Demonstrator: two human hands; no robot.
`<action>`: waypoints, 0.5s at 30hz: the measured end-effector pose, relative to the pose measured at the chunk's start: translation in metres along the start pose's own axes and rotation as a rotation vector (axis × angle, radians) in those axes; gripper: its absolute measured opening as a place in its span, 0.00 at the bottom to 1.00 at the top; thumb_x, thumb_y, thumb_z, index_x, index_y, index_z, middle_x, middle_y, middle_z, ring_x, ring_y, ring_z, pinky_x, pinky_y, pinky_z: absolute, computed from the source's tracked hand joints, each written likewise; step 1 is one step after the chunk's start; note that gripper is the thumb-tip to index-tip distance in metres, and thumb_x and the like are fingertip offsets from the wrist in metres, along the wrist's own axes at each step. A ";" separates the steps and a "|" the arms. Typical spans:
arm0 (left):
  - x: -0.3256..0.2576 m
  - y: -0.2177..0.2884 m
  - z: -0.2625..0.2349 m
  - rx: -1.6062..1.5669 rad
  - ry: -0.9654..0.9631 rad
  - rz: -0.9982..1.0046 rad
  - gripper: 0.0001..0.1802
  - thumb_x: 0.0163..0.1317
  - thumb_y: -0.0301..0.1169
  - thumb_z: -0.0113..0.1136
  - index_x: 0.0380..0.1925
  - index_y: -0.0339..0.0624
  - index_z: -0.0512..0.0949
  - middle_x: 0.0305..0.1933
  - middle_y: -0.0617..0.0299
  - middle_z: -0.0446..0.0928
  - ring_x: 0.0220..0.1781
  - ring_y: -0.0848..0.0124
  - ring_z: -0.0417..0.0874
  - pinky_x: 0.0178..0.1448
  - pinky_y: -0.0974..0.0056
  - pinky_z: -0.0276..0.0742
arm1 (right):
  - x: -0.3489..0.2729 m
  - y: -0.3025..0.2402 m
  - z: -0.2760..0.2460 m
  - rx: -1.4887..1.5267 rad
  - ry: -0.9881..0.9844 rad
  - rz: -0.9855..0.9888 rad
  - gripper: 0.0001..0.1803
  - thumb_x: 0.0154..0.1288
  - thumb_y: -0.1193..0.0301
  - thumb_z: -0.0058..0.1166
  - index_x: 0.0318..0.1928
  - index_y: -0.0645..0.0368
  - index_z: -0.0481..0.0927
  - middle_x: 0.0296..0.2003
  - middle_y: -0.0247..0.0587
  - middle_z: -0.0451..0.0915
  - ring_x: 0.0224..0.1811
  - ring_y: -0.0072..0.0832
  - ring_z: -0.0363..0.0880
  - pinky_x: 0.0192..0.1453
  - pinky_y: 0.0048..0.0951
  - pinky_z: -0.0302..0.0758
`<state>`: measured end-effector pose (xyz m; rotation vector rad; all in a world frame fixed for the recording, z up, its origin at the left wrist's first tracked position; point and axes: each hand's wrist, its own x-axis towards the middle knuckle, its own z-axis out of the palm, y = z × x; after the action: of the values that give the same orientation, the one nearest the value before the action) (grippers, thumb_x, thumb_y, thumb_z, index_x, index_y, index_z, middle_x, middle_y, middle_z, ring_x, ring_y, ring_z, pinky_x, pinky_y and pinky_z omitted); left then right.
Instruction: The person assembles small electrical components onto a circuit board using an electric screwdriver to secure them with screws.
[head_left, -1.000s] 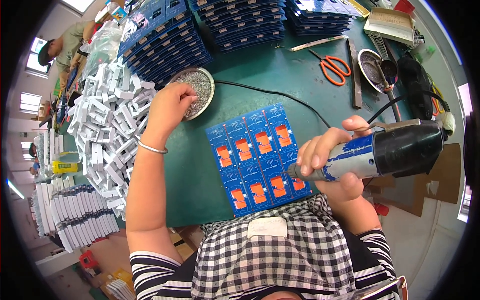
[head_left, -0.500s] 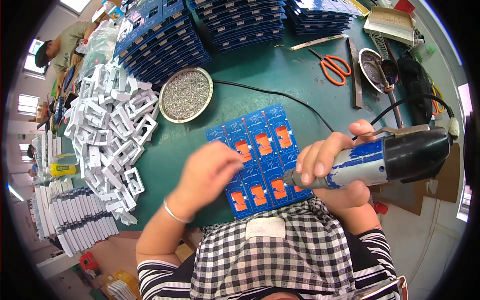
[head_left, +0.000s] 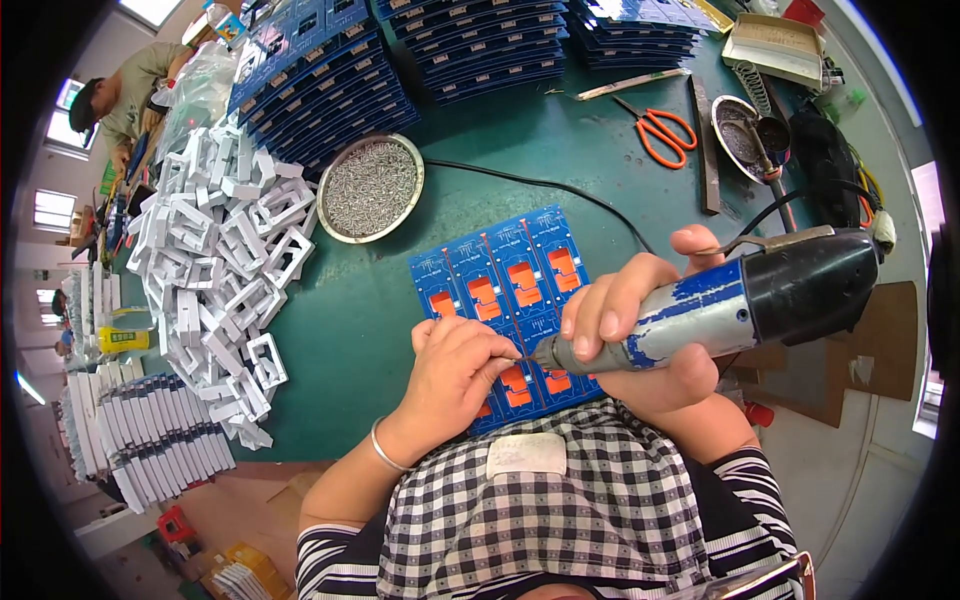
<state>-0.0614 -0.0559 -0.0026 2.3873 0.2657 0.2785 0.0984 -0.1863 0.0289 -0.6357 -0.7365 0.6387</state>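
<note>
My right hand (head_left: 628, 302) is wrapped round an electric screwdriver (head_left: 735, 308) with a worn blue and grey body and a black end. The tool lies nearly level, its nose pointing left over a blue circuit board panel (head_left: 468, 258) with orange cut-out areas. At the screwdriver's tip, the thumb and forefinger of my left hand (head_left: 450, 375) are pinched together. Whatever they hold is too small to make out. The left hand covers part of the panel's left side, and the right hand and tool cover its right side.
Left of the panel stand a metal bowl of small screws (head_left: 370, 190) and a heap of white plastic frames (head_left: 225, 270). Stacked blue boards (head_left: 320, 90) line the back. Orange-handled scissors (head_left: 665, 138), a metal bar (head_left: 703, 145) and a black cable (head_left: 540, 180) lie on the green table.
My left hand has moved right and down to the screwdriver's tip, its fingers now pinched. The right hand and screwdriver have shifted slightly left.
</note>
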 end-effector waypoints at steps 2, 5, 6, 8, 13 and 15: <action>0.000 0.000 0.000 -0.004 0.007 -0.002 0.05 0.55 0.26 0.62 0.33 0.47 0.79 0.35 0.67 0.77 0.42 0.67 0.74 0.53 0.61 0.59 | -0.001 0.002 0.001 -0.002 0.004 0.002 0.38 0.63 0.49 0.54 0.66 0.45 0.51 0.32 0.37 0.74 0.29 0.32 0.79 0.43 0.39 0.74; -0.001 -0.001 0.000 -0.012 -0.001 -0.002 0.05 0.55 0.26 0.62 0.33 0.47 0.79 0.35 0.66 0.77 0.42 0.67 0.74 0.52 0.61 0.59 | -0.001 0.003 0.003 -0.014 0.004 0.003 0.38 0.63 0.49 0.54 0.66 0.45 0.51 0.31 0.37 0.74 0.30 0.32 0.79 0.43 0.39 0.75; -0.002 -0.001 0.001 -0.018 0.001 -0.015 0.04 0.56 0.28 0.62 0.33 0.49 0.80 0.35 0.67 0.77 0.42 0.67 0.74 0.52 0.60 0.58 | -0.001 0.003 0.004 -0.010 0.004 0.013 0.38 0.63 0.50 0.55 0.66 0.45 0.51 0.31 0.37 0.74 0.30 0.33 0.79 0.43 0.39 0.75; -0.002 -0.002 0.002 -0.026 0.000 -0.025 0.04 0.57 0.30 0.62 0.33 0.50 0.80 0.35 0.68 0.77 0.43 0.68 0.73 0.52 0.60 0.57 | -0.001 0.003 0.005 -0.008 0.007 0.021 0.38 0.62 0.51 0.56 0.65 0.45 0.52 0.31 0.38 0.74 0.30 0.33 0.79 0.43 0.39 0.75; 0.002 -0.001 0.000 0.044 -0.016 0.026 0.05 0.56 0.29 0.62 0.33 0.51 0.81 0.34 0.70 0.75 0.41 0.68 0.72 0.50 0.59 0.57 | 0.004 0.003 0.000 -0.300 -0.235 0.017 0.40 0.59 0.64 0.63 0.65 0.48 0.52 0.34 0.41 0.77 0.34 0.35 0.80 0.40 0.36 0.78; 0.002 0.000 -0.001 0.080 0.019 0.056 0.05 0.54 0.28 0.62 0.32 0.50 0.81 0.34 0.70 0.75 0.41 0.68 0.72 0.50 0.59 0.57 | 0.009 0.004 0.001 -0.342 -0.260 -0.005 0.40 0.58 0.65 0.64 0.65 0.51 0.53 0.34 0.41 0.77 0.35 0.33 0.80 0.41 0.34 0.77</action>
<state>-0.0603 -0.0546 -0.0015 2.4754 0.2236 0.3224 0.1015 -0.1773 0.0300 -0.8731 -1.1032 0.6017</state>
